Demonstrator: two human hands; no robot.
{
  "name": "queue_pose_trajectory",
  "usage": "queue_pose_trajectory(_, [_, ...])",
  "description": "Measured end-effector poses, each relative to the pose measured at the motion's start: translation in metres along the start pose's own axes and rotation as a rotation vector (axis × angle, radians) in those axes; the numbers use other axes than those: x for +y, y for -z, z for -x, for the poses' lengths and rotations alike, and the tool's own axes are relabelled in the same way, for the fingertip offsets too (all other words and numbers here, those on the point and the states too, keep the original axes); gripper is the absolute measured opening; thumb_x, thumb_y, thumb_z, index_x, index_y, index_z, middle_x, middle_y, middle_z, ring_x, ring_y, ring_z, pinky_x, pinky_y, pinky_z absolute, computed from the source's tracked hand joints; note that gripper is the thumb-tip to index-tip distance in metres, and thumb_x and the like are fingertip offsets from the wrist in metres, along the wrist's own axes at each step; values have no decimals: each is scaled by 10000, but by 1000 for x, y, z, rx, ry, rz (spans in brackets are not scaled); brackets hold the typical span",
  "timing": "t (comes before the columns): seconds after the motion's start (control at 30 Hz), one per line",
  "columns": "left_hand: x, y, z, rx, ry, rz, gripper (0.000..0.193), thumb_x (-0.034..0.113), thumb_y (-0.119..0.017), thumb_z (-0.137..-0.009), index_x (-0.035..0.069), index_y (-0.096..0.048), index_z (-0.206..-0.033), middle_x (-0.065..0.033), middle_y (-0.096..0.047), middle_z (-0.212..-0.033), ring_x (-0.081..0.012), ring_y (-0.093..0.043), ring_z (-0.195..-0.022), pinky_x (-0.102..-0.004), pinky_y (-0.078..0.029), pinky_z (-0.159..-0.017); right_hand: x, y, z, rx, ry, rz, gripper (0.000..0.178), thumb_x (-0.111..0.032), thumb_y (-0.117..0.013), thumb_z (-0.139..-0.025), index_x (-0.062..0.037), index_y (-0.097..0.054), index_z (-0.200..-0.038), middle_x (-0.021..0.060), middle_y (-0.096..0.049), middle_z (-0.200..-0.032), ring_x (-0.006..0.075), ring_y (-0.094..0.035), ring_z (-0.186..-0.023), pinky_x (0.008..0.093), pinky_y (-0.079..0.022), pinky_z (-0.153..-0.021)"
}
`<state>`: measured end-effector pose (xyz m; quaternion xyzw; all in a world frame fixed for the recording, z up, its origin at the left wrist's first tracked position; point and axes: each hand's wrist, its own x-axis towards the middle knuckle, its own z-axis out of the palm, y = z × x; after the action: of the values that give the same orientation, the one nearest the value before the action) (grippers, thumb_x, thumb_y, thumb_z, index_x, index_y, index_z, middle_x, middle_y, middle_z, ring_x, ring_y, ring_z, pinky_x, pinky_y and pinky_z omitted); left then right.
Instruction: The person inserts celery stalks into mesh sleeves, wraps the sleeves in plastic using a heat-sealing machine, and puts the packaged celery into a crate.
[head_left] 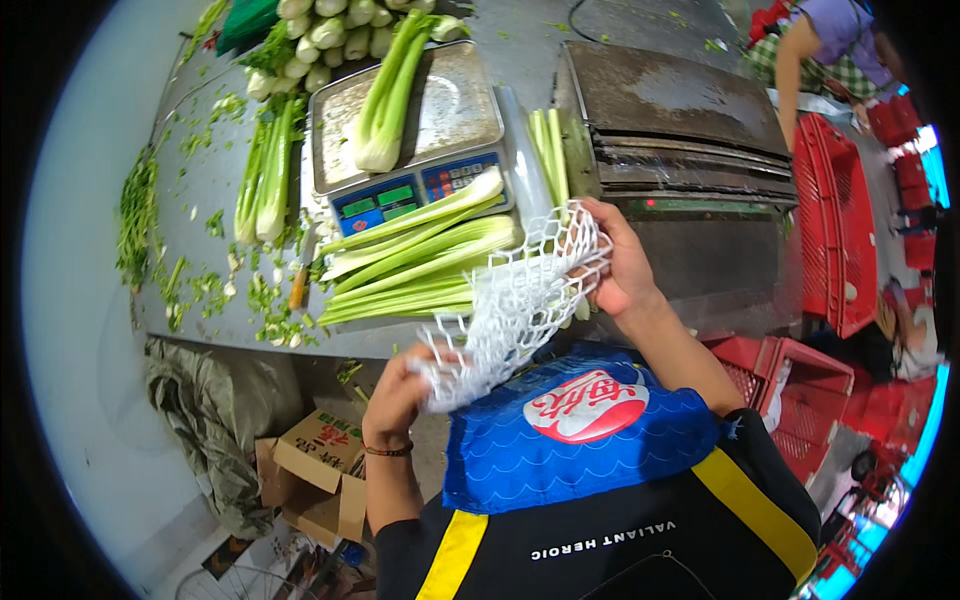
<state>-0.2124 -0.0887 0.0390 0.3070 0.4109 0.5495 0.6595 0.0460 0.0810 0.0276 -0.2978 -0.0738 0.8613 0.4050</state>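
Observation:
A white foam net sleeve [510, 300] stretches between my two hands in front of my blue apron. My left hand [400, 388] grips its lower end, some fingers hidden behind the mesh. Higher up and to the right, my right hand [620, 258] has hold of the other end. Just beyond the net, trimmed celery stalks [420, 255] lie on the table, partly covered by it. One celery bunch [385, 120] rests on the metal pan of a weighing scale [450, 120]. Another celery bunch [268, 180] lies left of the scale.
Right of the scale stands a worn metal wrapping machine [680, 110]. A knife [300, 280] and leaf scraps [210, 285] lie at the left. More celery [330, 35] is piled at the back. Red crates [835, 220] and another person [830, 45] are at the right; a cardboard box [315, 455] sits below.

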Motion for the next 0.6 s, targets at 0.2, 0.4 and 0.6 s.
queue_pose_trajectory(0.2, [-10,20,-11,162,-473,687,854,460,-694,-826,19,-294,-1438,-168,-622,-1184,-297,-661,-983,-471,-526,-902,59,39,-19,88,-208,418,199,-248,-580,-948,-61,-622,-1003,52,-676,-863,117,-649,-701,288,-555,-616])
queue_pose_trajectory(0.4, [-13,52,-22,217,-374,791,698,343,-565,-943,109,-221,-1504,-135,-577,-1288,-315,-627,-1058,-504,-526,-895,86,65,-24,-125,-231,991,196,-246,-564,-970,-56,-609,-976,-8,-589,-746,43,-540,-610,229,-452,-527])
queue_pose_trajectory(0.6, [-8,81,0,389,-389,509,579,316,-483,-987,43,-309,-1467,-142,-527,-1354,-271,-562,-1175,-470,-446,-1011,37,8,-93,-25,-45,996,215,-210,-578,-956,-31,-518,-1059,33,-586,-745,101,-580,-663,239,-474,-590])
